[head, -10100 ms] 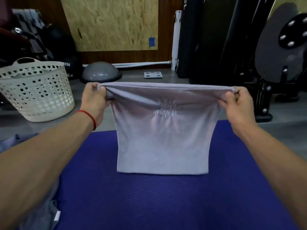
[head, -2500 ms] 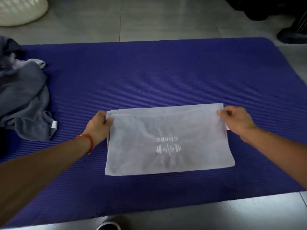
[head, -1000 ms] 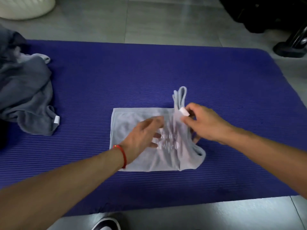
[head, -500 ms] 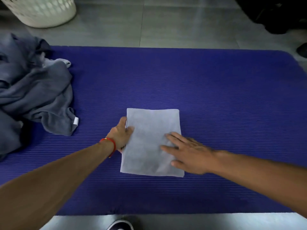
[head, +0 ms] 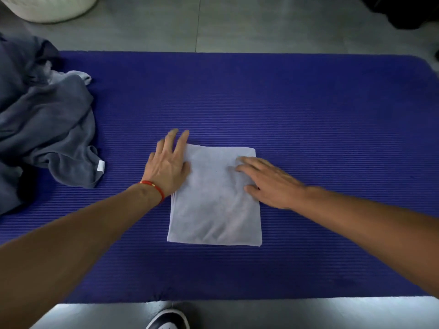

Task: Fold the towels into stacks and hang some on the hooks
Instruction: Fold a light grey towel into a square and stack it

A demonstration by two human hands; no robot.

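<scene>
A light grey towel point(head: 215, 200), folded into a compact rectangle, lies flat on a purple ribbed mat point(head: 308, 110), near the mat's middle and slightly toward the person. The folded layers show as stacked edges along the towel's left side. No logo or lettering is visible on its upward face.

The left hand point(head: 169, 163) lies flat with straight, slightly spread fingers. Its palm edge and thumb side rest on the towel's far left corner and left edge; the outer fingers rest on the mat just beside the towel. It grasps nothing. A red cord bracelet point(head: 154, 188) circles the left wrist.

The right hand point(head: 268, 181) lies palm down on the towel's right side, fingers extended and pointing left across the fabric. The fingers are straight, not curled round the cloth; the hand presses and grasps nothing.

A loose heap of dark grey towels point(head: 42, 129) sits at the mat's left end, partly on the mat and partly beyond the frame's edge, well apart from the folded towel. A small white sewn-in label point(head: 101, 165) shows at the heap's near right corner; any print on it is too small to read.

The mat rests on a grey floor point(head: 213, 24). The base of a white basket point(head: 50, 8) appears at the top left. A shoe tip point(head: 168, 320) shows at the bottom edge.
</scene>
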